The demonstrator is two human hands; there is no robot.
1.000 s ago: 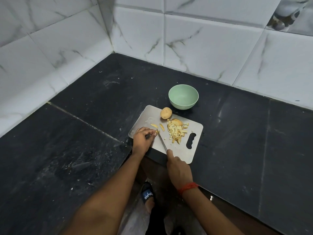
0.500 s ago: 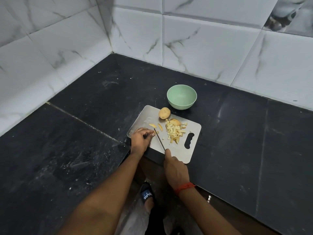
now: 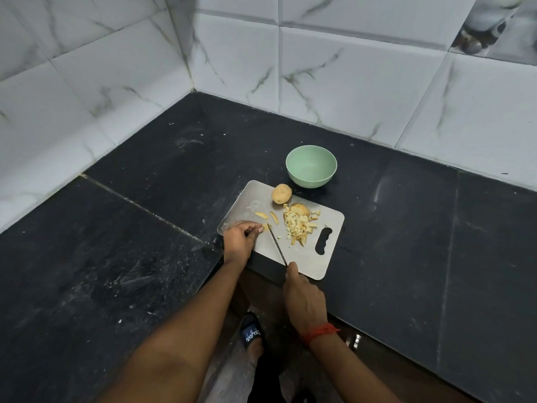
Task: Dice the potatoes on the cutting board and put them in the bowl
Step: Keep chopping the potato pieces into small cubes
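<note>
a small potato strip (image 3: 266, 227) is pinched against the steel cutting board (image 3: 308, 260) by the curled fingers of the left hand (image 3: 239, 239), at the board's near left part. the knife (image 3: 277, 245) is gripped at its handle by the right hand (image 3: 302, 298), with the blade laid just right of that strip. a heap of diced potato (image 3: 299, 226) is seen further right, and a whole potato (image 3: 281, 194) at the far edge. the green bowl (image 3: 311, 181) is set on the black counter (image 3: 145, 242) just beyond the board.
</note>
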